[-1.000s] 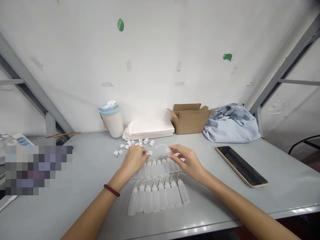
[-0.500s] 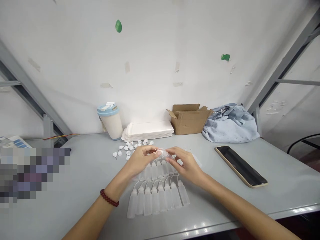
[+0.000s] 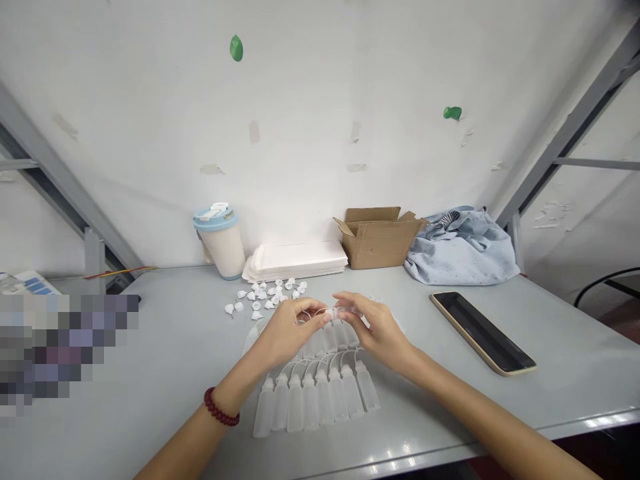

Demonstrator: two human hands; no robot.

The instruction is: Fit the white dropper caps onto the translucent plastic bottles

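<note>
Over the rows of bottles, my left hand and my right hand meet, fingertips almost touching. Between them is a small translucent plastic squeeze bottle, mostly covered by fingers. My left thumb and fingers pinch its white cap end, where a thin looped strap shows. My right fingers are closed around its body. Below lies a front row of similar bottles with curved straps at their tops. A second row of bottles lies behind it, partly hidden by my hands.
Several white pointed caps are scattered behind my left hand. At the back stand a lidded cup, a stack of white boards, an open cardboard box and bundled blue cloth. A phone lies at right.
Both hands have lowered slightly, and the bottle between them has turned more level. My left hand has shifted a little right. The laid-out bottles stay put.
</note>
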